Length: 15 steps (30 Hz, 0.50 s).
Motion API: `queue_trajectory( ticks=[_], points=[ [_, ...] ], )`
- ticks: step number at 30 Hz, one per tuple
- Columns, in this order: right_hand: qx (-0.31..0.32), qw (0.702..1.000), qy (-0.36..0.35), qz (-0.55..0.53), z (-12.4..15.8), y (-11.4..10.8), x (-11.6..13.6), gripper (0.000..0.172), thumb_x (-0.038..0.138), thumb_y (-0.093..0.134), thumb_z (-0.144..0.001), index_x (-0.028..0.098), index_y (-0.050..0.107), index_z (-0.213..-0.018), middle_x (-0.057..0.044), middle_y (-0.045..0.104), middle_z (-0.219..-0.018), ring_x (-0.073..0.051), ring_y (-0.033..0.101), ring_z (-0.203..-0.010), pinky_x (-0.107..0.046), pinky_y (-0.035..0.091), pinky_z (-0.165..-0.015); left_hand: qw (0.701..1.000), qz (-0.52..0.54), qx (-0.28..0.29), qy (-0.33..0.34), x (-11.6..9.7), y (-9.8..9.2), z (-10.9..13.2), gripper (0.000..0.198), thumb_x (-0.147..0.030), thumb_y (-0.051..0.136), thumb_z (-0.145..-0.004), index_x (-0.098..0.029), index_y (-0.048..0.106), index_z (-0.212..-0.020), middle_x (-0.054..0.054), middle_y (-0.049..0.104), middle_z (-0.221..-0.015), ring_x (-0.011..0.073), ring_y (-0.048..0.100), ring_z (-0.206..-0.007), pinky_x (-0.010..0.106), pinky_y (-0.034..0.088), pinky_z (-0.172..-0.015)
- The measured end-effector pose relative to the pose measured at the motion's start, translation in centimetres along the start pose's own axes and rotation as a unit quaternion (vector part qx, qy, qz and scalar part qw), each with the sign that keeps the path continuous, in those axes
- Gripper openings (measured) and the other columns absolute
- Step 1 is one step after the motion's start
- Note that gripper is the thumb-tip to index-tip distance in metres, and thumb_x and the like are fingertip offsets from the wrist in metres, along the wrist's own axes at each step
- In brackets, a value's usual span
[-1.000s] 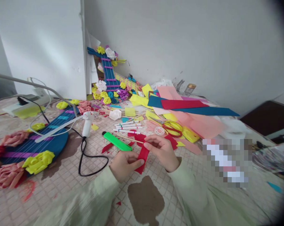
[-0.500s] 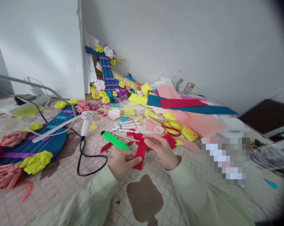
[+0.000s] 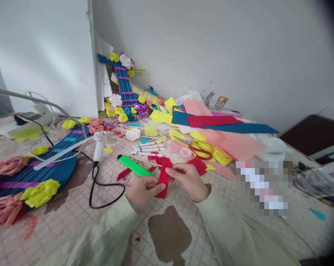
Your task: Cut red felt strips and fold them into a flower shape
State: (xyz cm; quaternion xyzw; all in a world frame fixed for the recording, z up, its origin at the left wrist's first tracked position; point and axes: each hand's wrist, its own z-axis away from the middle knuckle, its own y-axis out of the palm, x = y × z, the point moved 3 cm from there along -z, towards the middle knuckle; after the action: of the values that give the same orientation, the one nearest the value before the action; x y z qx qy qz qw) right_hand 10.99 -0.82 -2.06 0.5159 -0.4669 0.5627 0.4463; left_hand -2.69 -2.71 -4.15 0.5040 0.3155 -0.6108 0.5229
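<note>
Between my hands is a strip of red crepe paper (image 3: 164, 173), its far end bunched around what looks like the end of a thin wooden stick (image 3: 146, 161). My left hand (image 3: 145, 191) pinches the strip's near end, thumb on top. With thumb and fingers, my right hand (image 3: 189, 180) grips the strip's right edge higher up. A green utility knife (image 3: 135, 166) lies just beyond my left hand. More red paper (image 3: 198, 165) lies behind my right hand, and a dark red scrap (image 3: 124, 173) is beside the knife.
To the left are a white glue gun (image 3: 99, 147) with a black cord and a blue guitar shape (image 3: 64, 162) with paper flowers. Several markers (image 3: 147, 147), scissors (image 3: 201, 148), a tape roll (image 3: 185, 152) and coloured paper sheets (image 3: 228, 127) lie beyond my hands.
My right hand has moved slightly down along the red strip, its fingers now closed on the strip's edge. My left hand keeps its pinch on the near end.
</note>
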Motion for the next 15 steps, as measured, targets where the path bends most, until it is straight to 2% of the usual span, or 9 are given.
queue_trajectory(
  ticks=[5,11,15],
  points=[
    [-0.041,0.999,0.012,-0.015,-0.11,-0.26,0.14,0.022,0.035,0.063,-0.061,0.013,0.06,-0.062,0.002,0.05,-0.053,-0.008,0.045,-0.052,-0.022,0.038,-0.051,1.0,0.0,0.014,0.003,-0.22,0.28,0.29,0.01,-0.022,0.062,-0.061,-0.014,0.064,-0.058,0.001,0.065,-0.054,0.014,0.059,-0.052,0.023,0.046,-0.054],
    [0.027,0.999,-0.012,-0.018,-0.03,0.12,0.19,0.022,0.034,0.062,-0.064,0.013,0.057,-0.058,0.003,0.047,-0.053,-0.007,0.041,-0.052,-0.021,0.034,-0.051,0.999,-0.007,0.034,0.0,0.06,0.28,0.19,0.012,-0.023,0.062,-0.061,-0.012,0.063,-0.056,0.002,0.066,-0.055,0.0131,0.059,-0.051,0.022,0.046,-0.053],
    [0.018,0.999,-0.017,-0.026,0.01,0.1,-0.03,0.02,0.033,0.062,-0.064,0.013,0.06,-0.063,0.002,0.05,-0.056,-0.008,0.04,-0.053,-0.021,0.033,-0.051,0.999,-0.019,0.051,-0.008,0.31,0.31,0.08,0.013,-0.025,0.062,-0.062,-0.013,0.063,-0.058,0.002,0.066,-0.055,0.0131,0.06,-0.052,0.022,0.046,-0.053]
  ],
)
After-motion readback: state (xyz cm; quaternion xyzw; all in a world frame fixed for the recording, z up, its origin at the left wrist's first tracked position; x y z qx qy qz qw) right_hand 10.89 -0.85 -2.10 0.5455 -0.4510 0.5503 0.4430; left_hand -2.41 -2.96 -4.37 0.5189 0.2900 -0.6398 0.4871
